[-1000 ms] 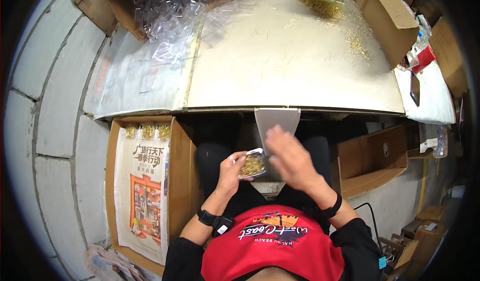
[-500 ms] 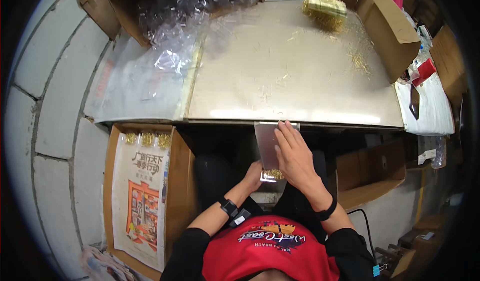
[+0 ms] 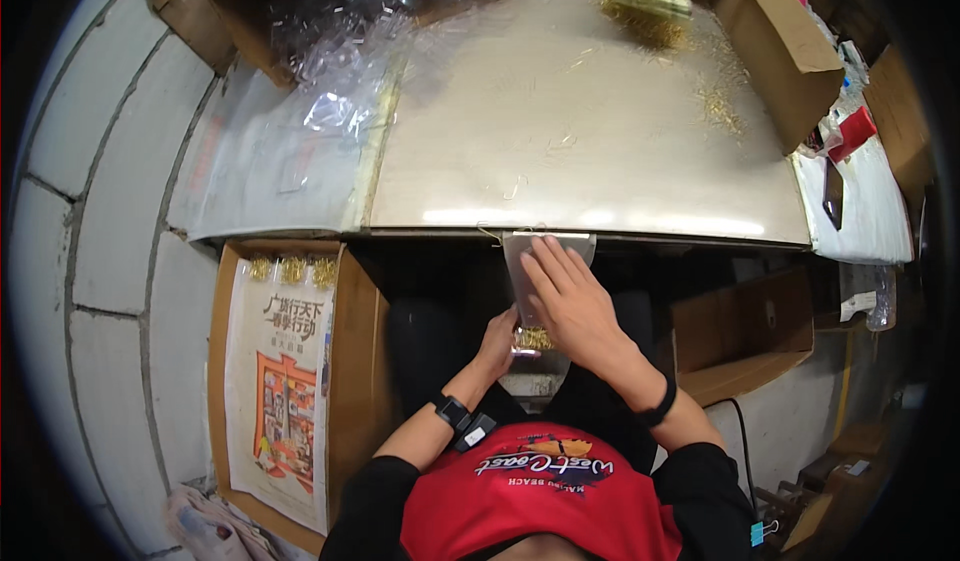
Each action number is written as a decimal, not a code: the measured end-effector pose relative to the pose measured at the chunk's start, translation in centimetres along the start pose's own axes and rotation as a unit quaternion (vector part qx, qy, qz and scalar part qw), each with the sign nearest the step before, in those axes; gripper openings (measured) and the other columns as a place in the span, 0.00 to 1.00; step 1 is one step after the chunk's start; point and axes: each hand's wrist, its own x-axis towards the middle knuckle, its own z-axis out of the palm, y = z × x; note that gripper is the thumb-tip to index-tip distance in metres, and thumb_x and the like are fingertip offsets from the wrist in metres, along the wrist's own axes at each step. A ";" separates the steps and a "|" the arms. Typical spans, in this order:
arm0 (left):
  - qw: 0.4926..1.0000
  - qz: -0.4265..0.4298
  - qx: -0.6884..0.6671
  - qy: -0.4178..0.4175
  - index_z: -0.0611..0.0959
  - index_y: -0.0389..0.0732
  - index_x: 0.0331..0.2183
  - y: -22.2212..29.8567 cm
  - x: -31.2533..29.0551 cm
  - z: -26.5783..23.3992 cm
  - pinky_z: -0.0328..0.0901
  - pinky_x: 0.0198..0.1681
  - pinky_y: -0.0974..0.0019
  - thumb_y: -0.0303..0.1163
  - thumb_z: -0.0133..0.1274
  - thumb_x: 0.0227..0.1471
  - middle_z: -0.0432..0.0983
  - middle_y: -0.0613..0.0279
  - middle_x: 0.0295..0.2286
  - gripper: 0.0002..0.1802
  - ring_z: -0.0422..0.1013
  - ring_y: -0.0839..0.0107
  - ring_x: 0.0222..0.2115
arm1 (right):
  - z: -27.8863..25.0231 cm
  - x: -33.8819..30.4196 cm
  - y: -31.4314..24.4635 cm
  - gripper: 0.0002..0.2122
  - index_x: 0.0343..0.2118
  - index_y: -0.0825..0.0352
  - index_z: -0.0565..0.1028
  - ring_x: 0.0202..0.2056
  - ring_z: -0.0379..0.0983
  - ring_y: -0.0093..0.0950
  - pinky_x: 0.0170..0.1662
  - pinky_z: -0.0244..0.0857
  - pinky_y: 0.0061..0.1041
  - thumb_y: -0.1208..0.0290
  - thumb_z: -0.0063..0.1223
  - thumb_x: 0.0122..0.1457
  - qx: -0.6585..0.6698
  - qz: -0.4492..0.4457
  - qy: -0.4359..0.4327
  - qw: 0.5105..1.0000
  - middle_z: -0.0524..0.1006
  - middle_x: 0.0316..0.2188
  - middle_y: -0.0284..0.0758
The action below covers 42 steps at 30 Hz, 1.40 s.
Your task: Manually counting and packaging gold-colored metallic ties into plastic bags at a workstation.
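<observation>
A grey metal chute [image 3: 517,261] slopes down from the table's front edge toward my lap. My right hand [image 3: 580,313] lies on it with the fingers stretched out and nothing visibly gripped. Below the chute's lower end, my left hand [image 3: 496,347] has its fingers closed at the side of a small transparent plastic box [image 3: 525,353]. Thin gold wire pieces [image 3: 537,338] show in the box's mouth; my right hand partly covers it. A few loose gold wires [image 3: 490,229] lie at the table edge beside the chute's top.
The table [image 3: 580,151] bears scattered gold wires and a gold heap under a pale stack [image 3: 648,6]. Transparent boxes [image 3: 370,31] spill from a carton at the far left. A carton [image 3: 355,361] with filled boxes stands at my left, another carton [image 3: 745,331] at my right.
My right hand has slid slightly up and left over the chute. Loose gold wires now show at the table's front edge. My left hand still holds the box under the chute.
</observation>
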 end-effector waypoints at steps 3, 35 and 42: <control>1.000 -0.004 -0.016 -0.004 0.72 0.34 0.44 0.0 -0.1 0.4 0.71 0.31 0.66 0.39 0.35 0.61 0.74 0.57 0.35 0.20 0.75 0.68 0.32 | -0.9 -4.7 -0.6 0.22 0.46 0.70 0.69 0.54 0.62 0.39 0.57 0.56 0.37 0.84 0.49 0.43 0.062 0.008 -0.040 0.997 0.69 0.50 0.43; 0.985 0.089 0.138 -0.053 0.76 0.35 0.41 4.8 -10.5 4.7 0.71 0.17 0.74 0.40 0.43 0.59 0.76 0.60 0.29 0.18 0.75 0.76 0.25 | -0.7 -9.7 -3.2 0.13 0.36 0.68 0.74 0.43 0.71 0.37 0.45 0.67 0.33 0.79 0.59 0.45 0.202 0.022 0.132 0.970 0.75 0.37 0.38; 0.992 0.081 0.072 -0.069 0.74 0.35 0.43 4.8 -10.9 4.5 0.73 0.22 0.71 0.38 0.42 0.60 0.75 0.59 0.34 0.18 0.75 0.74 0.30 | -1.4 -8.3 -3.0 0.27 0.54 0.67 0.64 0.55 0.61 0.40 0.56 0.57 0.34 0.70 0.58 0.49 0.232 0.103 0.063 0.965 0.66 0.53 0.43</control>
